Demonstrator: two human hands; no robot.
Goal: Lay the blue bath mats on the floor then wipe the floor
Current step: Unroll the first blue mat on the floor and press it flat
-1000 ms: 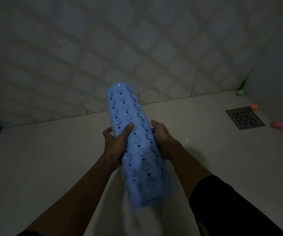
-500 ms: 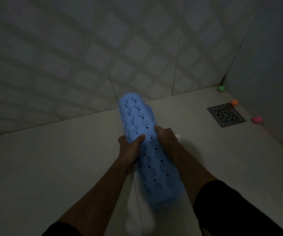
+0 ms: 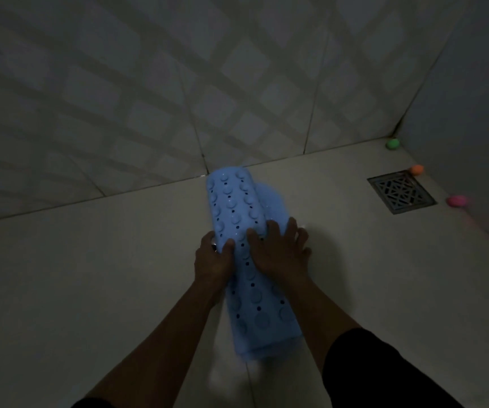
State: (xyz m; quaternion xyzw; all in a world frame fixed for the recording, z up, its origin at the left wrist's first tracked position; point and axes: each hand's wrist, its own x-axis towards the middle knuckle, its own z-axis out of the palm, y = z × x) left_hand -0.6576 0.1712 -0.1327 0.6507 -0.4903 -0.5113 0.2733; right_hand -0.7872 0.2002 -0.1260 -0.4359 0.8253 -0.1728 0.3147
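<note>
A rolled light-blue bath mat [image 3: 234, 201] with round suction cups and small holes lies lengthwise over the pale tiled floor [image 3: 90, 275], its far end near the wall. My left hand [image 3: 212, 260] grips the roll's left side, thumb on top. My right hand [image 3: 281, 248] lies on the roll's right side with fingers spread and fairly straight. An inner edge of the mat shows loose at the far right of the roll. The near end is blurred.
A square metal floor drain [image 3: 400, 191] sits at the right. Three small balls lie near the corner: green [image 3: 392, 143], orange [image 3: 416, 169], pink [image 3: 457, 200]. Tiled walls [image 3: 178, 83] close the back and right side.
The roll has come down toward the floor and away from me. My right hand changed from gripping the roll to lying on it with fingers spread, and the roll's outer layer has loosened.
</note>
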